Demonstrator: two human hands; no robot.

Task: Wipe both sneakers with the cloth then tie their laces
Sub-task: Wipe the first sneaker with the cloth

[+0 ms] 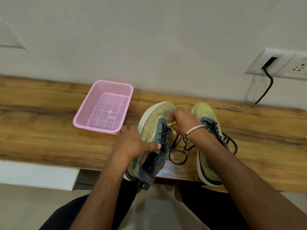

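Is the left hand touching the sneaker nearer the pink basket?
Touching. The head view shows the left hand gripping that sneaker, thumb pressed across its laced upper.

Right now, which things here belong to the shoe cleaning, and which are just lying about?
In use: held sneaker, other sneaker, cloth, left hand, right hand.
Lying about: pink basket, wall socket, black cable.

sneakers (152, 130) yellow-green, grey | laces (177, 153) black | basket (93, 113) pink
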